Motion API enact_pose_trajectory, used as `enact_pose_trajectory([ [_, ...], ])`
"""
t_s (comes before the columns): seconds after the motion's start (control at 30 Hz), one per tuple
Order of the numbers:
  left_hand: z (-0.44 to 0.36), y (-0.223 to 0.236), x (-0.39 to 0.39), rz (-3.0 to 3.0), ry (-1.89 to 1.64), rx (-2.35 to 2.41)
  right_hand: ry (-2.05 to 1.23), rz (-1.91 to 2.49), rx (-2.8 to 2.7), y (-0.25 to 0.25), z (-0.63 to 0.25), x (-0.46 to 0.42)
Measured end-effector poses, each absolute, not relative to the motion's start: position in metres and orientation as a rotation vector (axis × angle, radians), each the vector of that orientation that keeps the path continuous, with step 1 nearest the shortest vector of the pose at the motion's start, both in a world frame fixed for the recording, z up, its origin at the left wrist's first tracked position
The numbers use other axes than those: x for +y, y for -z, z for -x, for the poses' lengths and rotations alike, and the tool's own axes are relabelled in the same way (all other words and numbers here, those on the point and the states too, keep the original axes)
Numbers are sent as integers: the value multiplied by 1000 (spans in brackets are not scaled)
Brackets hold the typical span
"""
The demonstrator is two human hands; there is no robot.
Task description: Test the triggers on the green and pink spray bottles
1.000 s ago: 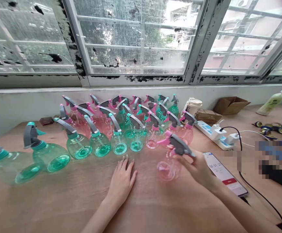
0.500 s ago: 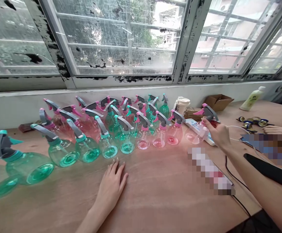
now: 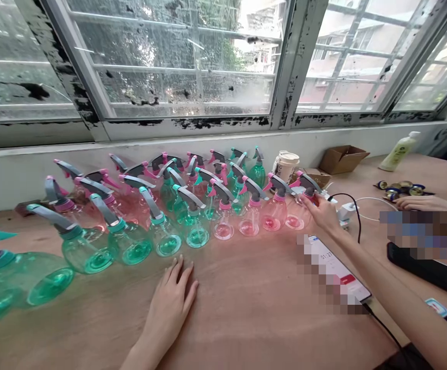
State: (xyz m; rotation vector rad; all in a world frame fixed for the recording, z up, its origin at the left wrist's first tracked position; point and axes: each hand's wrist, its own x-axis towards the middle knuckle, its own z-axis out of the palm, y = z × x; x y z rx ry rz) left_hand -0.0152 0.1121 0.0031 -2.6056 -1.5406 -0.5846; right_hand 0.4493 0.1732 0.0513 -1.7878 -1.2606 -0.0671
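My right hand (image 3: 322,211) grips a pink spray bottle (image 3: 295,215) near its neck, at the right end of the front row. This bottle stands upright on the table, close beside another pink spray bottle (image 3: 275,211). My left hand (image 3: 174,294) lies flat on the wooden table with its fingers spread and holds nothing. Just beyond its fingertips stand a green spray bottle (image 3: 166,236) and a second green one (image 3: 197,228). Several more green and pink spray bottles with grey trigger heads fill the rows behind and to the left.
A phone (image 3: 337,270) with a black cable lies right of centre. Behind my right hand are a white charger (image 3: 346,213), a paper cup (image 3: 285,165) and a cardboard box (image 3: 342,159). Another person's hand (image 3: 426,202) rests at the right, near metallic rolls (image 3: 404,190) and a pale bottle (image 3: 399,151).
My right hand has moved left with the pink spray bottle and brought it upright at the end of the row. My left hand stays flat on the table. The view has shifted slightly.
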Motion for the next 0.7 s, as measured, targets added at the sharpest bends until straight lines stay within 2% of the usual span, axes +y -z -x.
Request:
enact_pose_trajectory([
  [0.27, 21, -24, 108, 2739, 677, -1680, -30, 1739, -1119, -37, -419, 119],
  [0.47, 55, -59, 88, 2700, 1173, -1923, -200, 1782, -1170, -21, -362, 55],
  [0.57, 102, -63, 68, 2333, 1467, -2224, -306, 1697, -1389, -10, -334, 35],
  [0.7, 187, -54, 44, 1433, 1922, -2442, -439, 1628, -1666, 8, -305, 23],
])
